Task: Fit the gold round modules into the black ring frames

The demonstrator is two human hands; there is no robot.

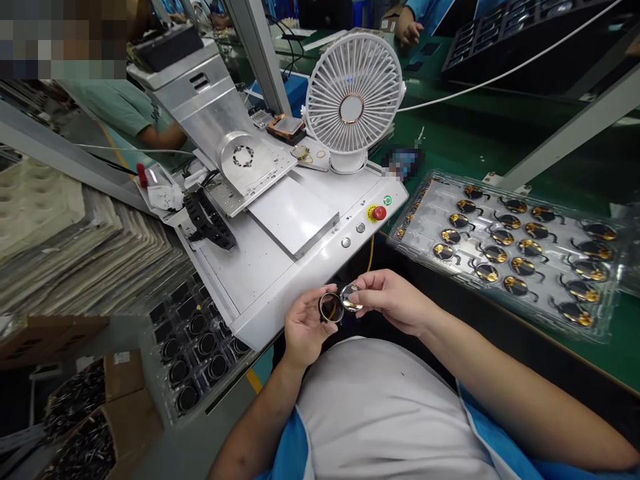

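White shirt on the person's torso filled the foreground. Beyond it, a clear plastic tray held rows of round gold-and-black parts in moulded pockets. Left hand gripped a smooth dark ring; right hand pinched a small glossy disc beside it.

From where I stand, nothing here can be read: the small printed marks beside the push-buttons on the white machine panel and the white label on the cardboard box are too tiny to make out.
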